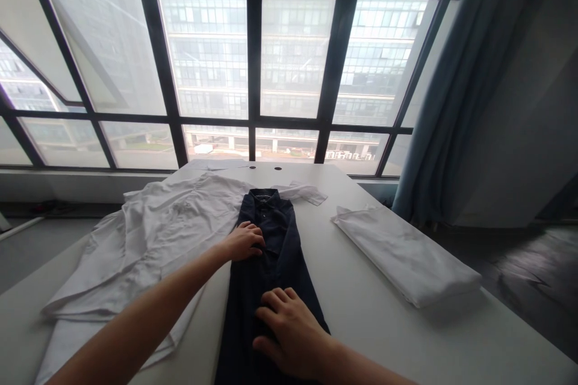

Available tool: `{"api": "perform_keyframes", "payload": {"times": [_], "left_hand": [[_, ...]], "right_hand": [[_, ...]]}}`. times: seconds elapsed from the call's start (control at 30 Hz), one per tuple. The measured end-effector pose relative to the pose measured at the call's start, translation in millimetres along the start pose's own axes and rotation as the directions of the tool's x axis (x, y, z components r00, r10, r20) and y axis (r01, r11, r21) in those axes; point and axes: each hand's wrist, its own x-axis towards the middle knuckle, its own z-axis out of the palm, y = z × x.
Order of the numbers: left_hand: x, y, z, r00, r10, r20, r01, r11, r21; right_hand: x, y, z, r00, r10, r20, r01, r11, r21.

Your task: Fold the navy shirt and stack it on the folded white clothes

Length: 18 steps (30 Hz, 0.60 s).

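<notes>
A dark navy button-up shirt (pixel 275 271) lies lengthwise on the white table, its collar toward the window and its sides folded in to a narrow strip. My left hand (pixel 246 240) rests on the upper left part of its front, fingers loosely bent and holding nothing. Closer to me, my right hand (pixel 293 331) lies over the lower right part, its fingers and thumb apart. The shirt's bottom end runs out of view below. Left of it spreads a rumpled white shirt (pixel 180 216), with a white sleeve showing beyond the navy shirt's right shoulder.
A folded white cloth (pixel 401 252) lies at the right side of the white table (pixel 352 307). Two dark round holes are near the table's far edge. Large framed windows (pixel 293 54) stand behind it, with a blue-grey curtain (pixel 456 90) at the right.
</notes>
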Motion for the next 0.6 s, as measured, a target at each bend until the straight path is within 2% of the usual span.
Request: {"api": "perform_keyframes", "payload": {"times": [0.1, 0.2, 0.3, 0.43, 0.6], "left_hand": [[13.4, 10.3, -5.0, 0.998, -0.062, -0.006, 0.061, 0.997, -0.044], [37.2, 27.1, -3.7, 0.978, -0.209, -0.019, 0.197, 0.944, -0.266], [70.9, 44.1, 3.8, 0.924, -0.382, 0.022, 0.338, 0.788, -0.514], [109.5, 52.5, 14.7, 0.780, -0.610, 0.140, 0.520, 0.506, -0.688], [124.1, 38.9, 20.9, 0.723, -0.632, 0.279, 0.583, 0.342, -0.737]], "right_hand": [[-1.8, 5.5, 6.9, 1.000, -0.008, -0.020, 0.008, 1.000, 0.024], [-1.0, 7.5, 7.0, 1.000, -0.021, -0.018, 0.021, 0.999, 0.029], [1.3, 8.4, 6.1, 0.999, -0.033, -0.023, 0.034, 0.999, 0.024], [4.0, 12.7, 13.1, 0.998, -0.051, -0.046, 0.052, 0.998, 0.019], [10.7, 26.6, 40.9, 0.993, -0.094, -0.076, 0.089, 0.994, -0.070]]}}
